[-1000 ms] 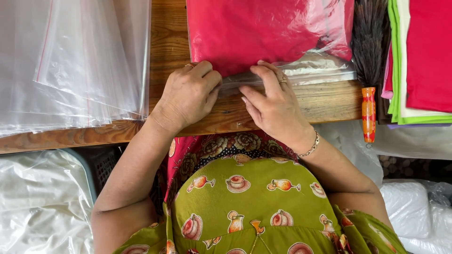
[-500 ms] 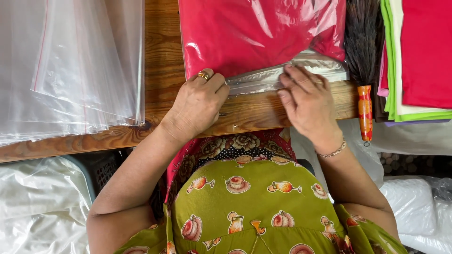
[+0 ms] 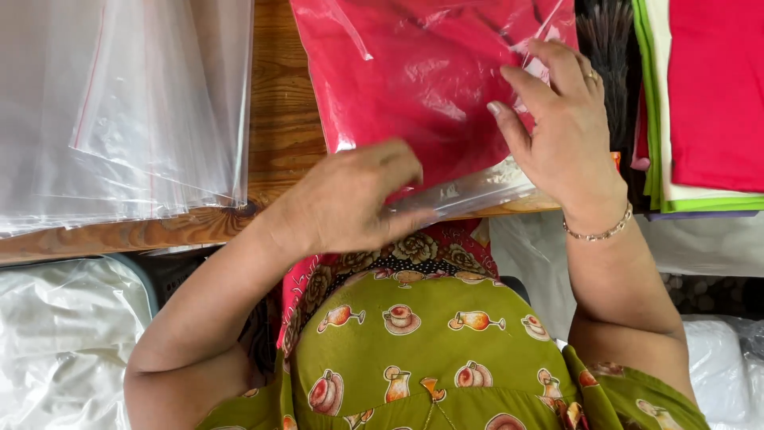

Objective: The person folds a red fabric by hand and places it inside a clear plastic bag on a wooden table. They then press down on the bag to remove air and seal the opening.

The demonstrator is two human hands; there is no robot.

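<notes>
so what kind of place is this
Probably a small garment packing bench. A red folded cloth in a clear bag lies on a wooden table, beside a pile of empty clear bags and a stack of folded fabric.

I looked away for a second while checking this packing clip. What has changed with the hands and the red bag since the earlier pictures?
The right hand has left the bag's clear open end and moved up onto the red bagged cloth, lying flat on it. The left hand has slid right along the clear flap at the table edge. The pile of clear bags and the stack of folded cloths lie as before.
</notes>
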